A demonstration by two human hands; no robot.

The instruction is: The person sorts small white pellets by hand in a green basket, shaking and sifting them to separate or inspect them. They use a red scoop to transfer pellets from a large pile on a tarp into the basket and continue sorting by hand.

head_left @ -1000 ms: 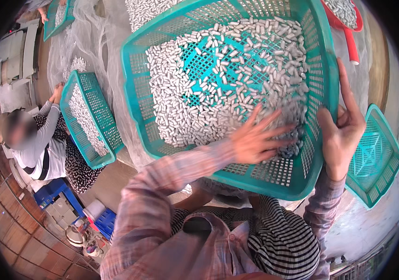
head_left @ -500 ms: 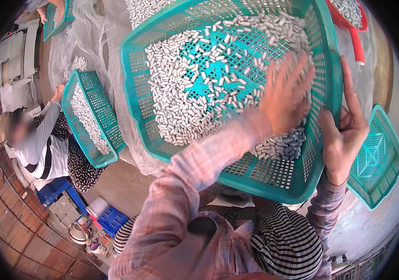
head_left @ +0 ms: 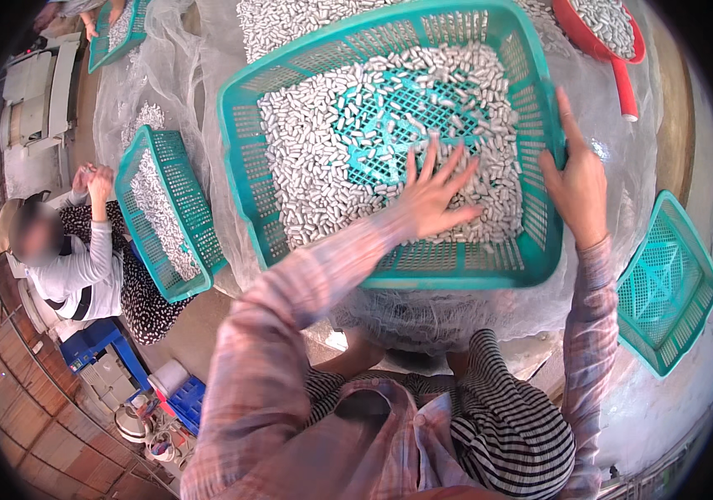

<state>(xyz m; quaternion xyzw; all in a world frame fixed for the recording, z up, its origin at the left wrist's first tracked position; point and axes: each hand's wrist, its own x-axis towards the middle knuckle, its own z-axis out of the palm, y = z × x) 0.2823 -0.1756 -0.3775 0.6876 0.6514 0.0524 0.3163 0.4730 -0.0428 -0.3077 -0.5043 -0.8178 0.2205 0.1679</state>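
A large green plastic basket (head_left: 390, 281) lies in front of me, with many small silvery-white, capsule-shaped pieces (head_left: 310, 187) spread over its mesh bottom. Part of the mesh shows bare in the middle. My left hand (head_left: 440, 196) is inside, fingers spread, palm down on the pieces near the basket's near right part; nothing is gripped in it. At the right side, my right hand (head_left: 577, 183) holds the basket's rim, its index finger stretched along the edge and the thumb on the inner side. Its other fingers are partly hidden.
A red scoop (head_left: 623, 83) full of like pieces lies at the far right. More loose pieces (head_left: 277, 29) lie beyond the basket on translucent sheeting (head_left: 210, 150). Another green basket (head_left: 665, 292) stands at right. At left, a co-worker (head_left: 81, 258) sits by a green basket (head_left: 194, 196).
The basket has levelled out and its right side has shifted left, with my right hand on it. My left hand has moved left and nearer. The co-worker's hand has left the other basket's rim.
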